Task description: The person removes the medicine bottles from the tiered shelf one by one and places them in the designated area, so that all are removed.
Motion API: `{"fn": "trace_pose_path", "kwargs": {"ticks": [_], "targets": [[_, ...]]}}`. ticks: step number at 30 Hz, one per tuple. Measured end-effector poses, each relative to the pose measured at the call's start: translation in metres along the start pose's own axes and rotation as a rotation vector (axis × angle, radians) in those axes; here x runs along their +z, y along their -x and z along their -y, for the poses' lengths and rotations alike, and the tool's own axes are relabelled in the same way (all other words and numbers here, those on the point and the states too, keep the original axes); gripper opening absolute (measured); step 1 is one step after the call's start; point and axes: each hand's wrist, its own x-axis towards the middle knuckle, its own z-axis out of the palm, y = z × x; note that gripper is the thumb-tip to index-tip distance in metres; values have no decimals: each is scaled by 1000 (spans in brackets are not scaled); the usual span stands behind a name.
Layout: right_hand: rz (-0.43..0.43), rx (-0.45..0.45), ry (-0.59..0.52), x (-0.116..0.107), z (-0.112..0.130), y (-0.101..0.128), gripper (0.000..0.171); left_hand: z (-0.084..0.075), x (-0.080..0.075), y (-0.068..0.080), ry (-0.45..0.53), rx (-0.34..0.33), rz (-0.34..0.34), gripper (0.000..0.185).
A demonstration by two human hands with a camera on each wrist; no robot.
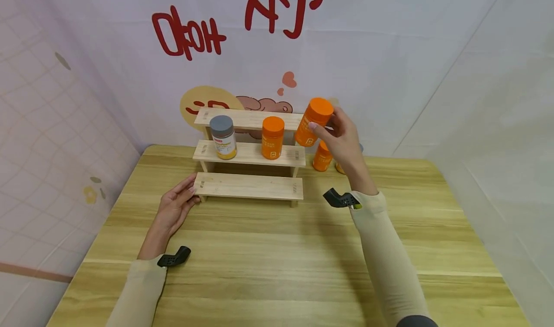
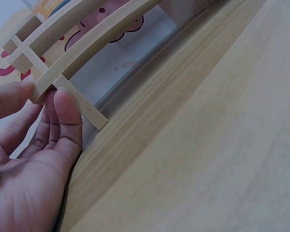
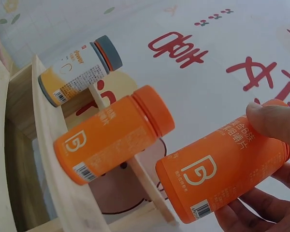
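My right hand (image 1: 342, 134) grips an orange bottle (image 1: 313, 121) (image 3: 222, 169), holding it tilted above the right end of the wooden three-step shelf (image 1: 248, 185). On the middle step stand a second orange bottle (image 1: 272, 137) (image 3: 113, 133) and a grey-capped yellow and white bottle (image 1: 223, 137) (image 3: 79, 67). My left hand (image 1: 175, 207) (image 2: 34, 159) lies on the table with straight fingers touching the left end of the lowest step (image 2: 79, 104).
Another orange bottle (image 1: 322, 156) stands on the wooden table (image 1: 277, 259) behind my right hand, with one more bottle mostly hidden beside it. A white backdrop with red lettering closes off the back. Walls stand close at left and right.
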Motion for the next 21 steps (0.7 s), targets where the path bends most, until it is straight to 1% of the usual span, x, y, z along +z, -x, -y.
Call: {"fn": "trace_pose_path", "kwargs": {"ticks": [5,11,21], "targets": [[-3,42,-10,-6,-13,9,49,-1,1,0,3,-3,-2,65],[-16,85,8,-13,-30,19,50,-1,3,0,-2,-13,-1,65],[-23,141,36,-21,-55,35,55,-3,3,1,-17,-20,-5,65]]}}
